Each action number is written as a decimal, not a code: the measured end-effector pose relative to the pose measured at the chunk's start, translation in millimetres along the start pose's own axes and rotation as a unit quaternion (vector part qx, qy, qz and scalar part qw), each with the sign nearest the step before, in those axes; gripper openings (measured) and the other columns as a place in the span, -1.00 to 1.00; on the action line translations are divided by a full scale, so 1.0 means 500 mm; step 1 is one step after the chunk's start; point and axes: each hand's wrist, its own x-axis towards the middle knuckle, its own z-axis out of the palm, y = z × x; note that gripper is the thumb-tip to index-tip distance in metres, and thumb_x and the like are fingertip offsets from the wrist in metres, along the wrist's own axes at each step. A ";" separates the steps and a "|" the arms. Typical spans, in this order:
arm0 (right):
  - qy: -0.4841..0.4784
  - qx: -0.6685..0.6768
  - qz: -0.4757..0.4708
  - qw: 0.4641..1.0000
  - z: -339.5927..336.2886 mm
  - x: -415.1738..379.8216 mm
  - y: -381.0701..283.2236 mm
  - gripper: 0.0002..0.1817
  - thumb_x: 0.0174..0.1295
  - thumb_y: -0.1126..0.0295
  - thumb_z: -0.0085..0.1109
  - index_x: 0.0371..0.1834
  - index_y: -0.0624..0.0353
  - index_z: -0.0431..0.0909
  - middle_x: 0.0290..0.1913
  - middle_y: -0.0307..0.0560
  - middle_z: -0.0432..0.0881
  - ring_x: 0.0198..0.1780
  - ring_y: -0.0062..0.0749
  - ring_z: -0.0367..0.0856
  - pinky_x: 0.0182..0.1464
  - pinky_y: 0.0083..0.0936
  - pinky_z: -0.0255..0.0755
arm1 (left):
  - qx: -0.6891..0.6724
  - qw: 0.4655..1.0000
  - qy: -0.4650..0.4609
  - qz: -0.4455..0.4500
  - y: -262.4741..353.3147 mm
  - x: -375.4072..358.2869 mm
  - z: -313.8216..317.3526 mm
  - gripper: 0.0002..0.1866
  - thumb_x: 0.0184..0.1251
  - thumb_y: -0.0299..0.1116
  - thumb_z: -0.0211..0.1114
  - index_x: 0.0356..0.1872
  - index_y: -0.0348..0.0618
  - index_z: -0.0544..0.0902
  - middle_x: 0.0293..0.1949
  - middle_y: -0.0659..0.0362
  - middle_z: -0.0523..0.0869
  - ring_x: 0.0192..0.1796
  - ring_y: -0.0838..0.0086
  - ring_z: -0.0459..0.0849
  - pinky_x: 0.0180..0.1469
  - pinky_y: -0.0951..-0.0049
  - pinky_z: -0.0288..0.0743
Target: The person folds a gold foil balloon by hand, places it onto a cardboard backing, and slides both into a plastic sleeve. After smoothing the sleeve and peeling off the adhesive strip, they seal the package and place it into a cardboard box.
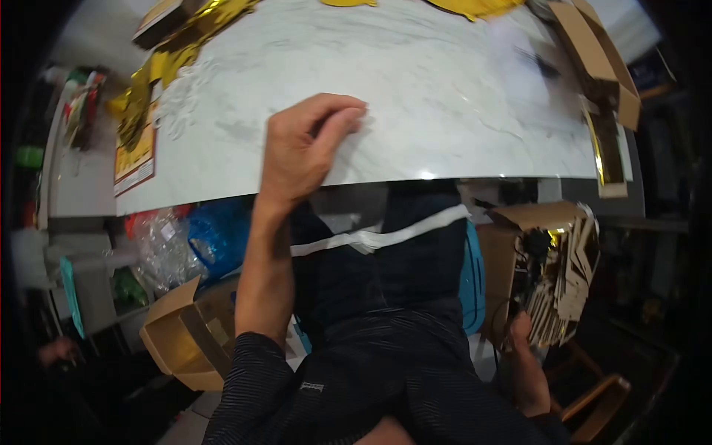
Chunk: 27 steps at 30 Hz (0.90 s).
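Observation:
My left hand (315, 144) is raised over the front part of the white marbled table (415, 96), with thumb and fingers pinched together. Whatever may be between its fingertips is too small to make out. Low on the right, my right hand (521, 330) is curled at the side of an open cardboard box (504, 271). Flat brown cardboard pieces (556, 308) are packed in that box, along with dark items. What the right fingers grip is hidden. A white band (371, 239) lies across my lap.
Gold foil pieces (152, 78) and white loops (182, 100) lie at the table's left. An open carton (593, 52) and a blurred white sheet (519, 74) are at right. Another carton (185, 337) and a blue plastic bag (215, 237) stand below left.

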 end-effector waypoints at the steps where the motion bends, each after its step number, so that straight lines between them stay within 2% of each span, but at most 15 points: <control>1: -0.030 0.030 0.001 0.999 0.035 -0.005 0.036 -0.86 0.30 0.40 0.16 -0.33 0.21 0.65 -0.32 0.26 0.73 -0.24 0.28 0.73 -0.19 0.09 0.57 | -0.005 1.000 0.004 -0.019 0.003 -0.001 0.002 -0.87 0.47 -0.55 0.34 -0.09 -0.34 0.80 -0.23 0.11 0.87 -0.19 0.51 0.82 -0.09 0.56 0.66; 4: -0.077 -0.020 -0.026 0.997 0.081 -0.025 0.122 -0.84 0.34 0.39 0.10 -0.27 0.19 0.66 -0.27 0.23 0.75 -0.21 0.29 0.73 -0.15 0.12 0.56 | -0.023 0.999 0.001 -0.030 0.010 -0.003 0.008 -0.86 0.50 -0.56 0.32 -0.07 -0.38 0.79 -0.21 0.11 0.86 -0.18 0.52 0.81 -0.05 0.57 0.65; 7: -0.108 0.145 0.083 0.980 -0.048 0.011 0.098 -0.88 0.22 0.43 0.20 -0.34 0.27 0.58 -0.31 0.21 0.72 -0.18 0.31 0.72 -0.14 0.07 0.60 | -0.017 0.999 -0.011 -0.025 0.017 -0.002 0.009 -0.85 0.53 -0.57 0.29 -0.05 -0.40 0.78 -0.19 0.09 0.86 -0.17 0.51 0.81 -0.03 0.56 0.65; 9: -0.125 -0.009 0.055 0.991 -0.074 0.047 0.132 -0.86 0.22 0.44 0.18 -0.28 0.29 0.66 -0.25 0.29 0.73 -0.09 0.27 0.74 -0.06 0.09 0.58 | -0.006 1.000 -0.003 -0.024 0.021 -0.004 0.009 -0.86 0.53 -0.57 0.29 -0.06 -0.40 0.78 -0.19 0.08 0.86 -0.16 0.51 0.82 -0.04 0.56 0.65; 11: -0.178 -0.004 0.049 0.983 -0.290 0.080 0.041 -0.77 0.21 0.41 0.24 -0.13 0.31 0.69 -0.15 0.34 0.75 0.02 0.30 0.72 0.03 0.11 0.55 | -0.029 0.999 0.006 -0.020 0.032 -0.007 0.016 -0.86 0.53 -0.57 0.29 -0.06 -0.39 0.78 -0.19 0.08 0.86 -0.16 0.49 0.83 -0.04 0.55 0.65; 13: -0.184 0.010 -0.084 0.979 -0.527 0.093 -0.076 -0.72 0.41 0.37 0.15 0.07 0.32 0.62 -0.11 0.39 0.73 0.00 0.33 0.71 -0.02 0.08 0.57 | 0.095 0.994 0.021 0.058 0.050 -0.011 0.019 -0.86 0.49 -0.59 0.30 -0.07 -0.35 0.79 -0.20 0.08 0.86 -0.19 0.47 0.83 -0.06 0.54 0.65; 15: -0.216 0.257 -0.130 0.933 -0.710 0.111 -0.218 -0.58 0.42 0.31 0.25 0.24 0.34 0.56 -0.17 0.31 0.72 -0.08 0.15 0.74 -0.09 -0.04 0.56 | 0.101 0.993 -0.015 0.066 0.081 -0.033 0.036 -0.85 0.47 -0.60 0.30 -0.07 -0.32 0.80 -0.21 0.07 0.86 -0.19 0.46 0.83 -0.08 0.53 0.65; 17: -0.239 0.363 -0.091 0.896 -0.798 0.109 -0.317 -0.54 0.41 0.28 0.34 0.27 0.32 0.56 -0.23 0.11 0.69 -0.17 -0.21 0.73 -0.18 -0.24 0.56 | 0.075 0.992 -0.074 0.063 0.110 -0.066 0.070 -0.85 0.42 -0.58 0.34 -0.08 -0.26 0.81 -0.22 0.06 0.85 -0.22 0.43 0.82 -0.14 0.48 0.64; 18: -0.237 0.391 -0.155 0.876 -0.824 0.115 -0.359 -0.56 0.43 0.31 0.32 0.27 0.32 0.55 -0.18 -0.02 0.68 -0.17 -0.35 0.67 -0.12 -0.34 0.54 | -0.003 0.989 -0.130 0.068 0.110 -0.077 0.091 -0.85 0.40 -0.57 0.36 -0.07 -0.25 0.81 -0.22 0.07 0.85 -0.21 0.40 0.82 -0.15 0.46 0.65; 19: -0.234 0.418 -0.220 0.850 -0.849 0.120 -0.403 -0.58 0.45 0.34 0.31 0.27 0.33 0.54 -0.14 -0.16 0.66 -0.18 -0.49 0.61 -0.05 -0.45 0.53 | -0.007 0.984 -0.174 0.031 0.140 -0.090 0.115 -0.81 0.40 -0.59 0.33 -0.04 -0.26 0.81 -0.17 0.09 0.86 -0.15 0.46 0.82 -0.13 0.50 0.65; 20: -0.297 0.462 -0.173 0.818 -0.889 0.117 -0.451 -0.62 0.48 0.37 0.28 0.26 0.33 0.55 -0.11 -0.15 0.67 -0.20 -0.54 0.61 -0.13 -0.49 0.56 | -0.038 0.971 -0.231 0.045 0.131 -0.096 0.133 -0.70 0.35 -0.64 0.36 0.09 -0.28 0.76 -0.06 0.04 0.84 -0.10 0.41 0.83 -0.05 0.45 0.71; 23: -0.348 0.461 -0.203 0.791 -0.918 0.133 -0.530 -0.61 0.50 0.39 0.25 0.31 0.29 0.53 -0.07 -0.14 0.69 -0.23 -0.59 0.62 -0.27 -0.56 0.58 | -0.149 0.929 -0.339 -0.010 0.123 -0.127 0.180 -0.19 0.24 -0.59 0.54 0.54 -0.22 0.39 0.33 -0.01 0.62 0.25 0.30 0.69 0.19 0.30 0.73; 24: -0.307 0.404 -0.292 0.810 -0.908 0.149 -0.543 -0.57 0.52 0.40 0.24 0.40 0.22 0.49 -0.03 -0.11 0.70 -0.24 -0.57 0.65 -0.32 -0.58 0.61 | -0.150 0.922 -0.355 -0.029 0.125 -0.127 0.184 -0.16 0.25 -0.57 0.55 0.56 -0.20 0.36 0.35 -0.01 0.60 0.27 0.29 0.68 0.23 0.30 0.71; 25: -0.306 0.403 -0.297 0.809 -0.912 0.154 -0.553 -0.57 0.52 0.40 0.24 0.40 0.22 0.49 -0.03 -0.11 0.70 -0.24 -0.57 0.65 -0.32 -0.58 0.61 | -0.152 0.915 -0.372 -0.049 0.126 -0.128 0.187 -0.13 0.25 -0.55 0.57 0.58 -0.18 0.34 0.38 -0.01 0.58 0.29 0.29 0.67 0.26 0.29 0.70; 27: -0.340 0.435 -0.260 0.792 -0.939 0.143 -0.592 -0.50 0.52 0.39 0.22 0.50 0.10 0.47 -0.06 -0.05 0.71 -0.17 -0.42 0.69 -0.06 -0.41 0.68 | -0.210 0.898 -0.376 -0.091 0.105 -0.132 0.193 -0.15 0.34 -0.37 0.57 0.60 -0.08 0.33 0.48 0.05 0.50 0.37 0.22 0.63 0.33 0.27 0.63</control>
